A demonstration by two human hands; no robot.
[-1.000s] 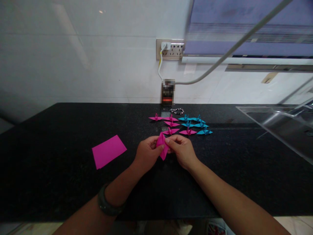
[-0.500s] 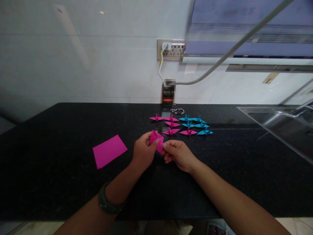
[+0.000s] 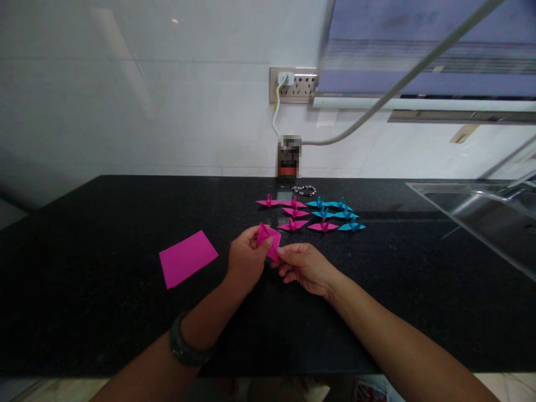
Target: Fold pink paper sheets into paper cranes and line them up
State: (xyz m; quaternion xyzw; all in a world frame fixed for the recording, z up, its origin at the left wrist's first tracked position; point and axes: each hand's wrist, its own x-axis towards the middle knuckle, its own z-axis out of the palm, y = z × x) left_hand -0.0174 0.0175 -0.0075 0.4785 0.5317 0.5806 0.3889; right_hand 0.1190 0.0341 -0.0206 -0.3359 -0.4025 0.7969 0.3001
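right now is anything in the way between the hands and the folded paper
Nothing visible is: the left hand holds the folded paper and the right hand pinches its right edge. The flat paper lies off to the left, the cranes beyond the hands.

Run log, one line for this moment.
left hand: holds folded paper; right hand: pinches its edge; pink cranes, blue cranes: beyond; flat paper: left of hands

folded paper (image 3: pixel 274 237) | bright pink, small, several layers with crease lines | partly folded, roughly four-sided | tilted, one corner up | gripped by left hand (image 3: pixel 246 255), lower right edge at right hand's (image 3: pixel 309 269) fingertips
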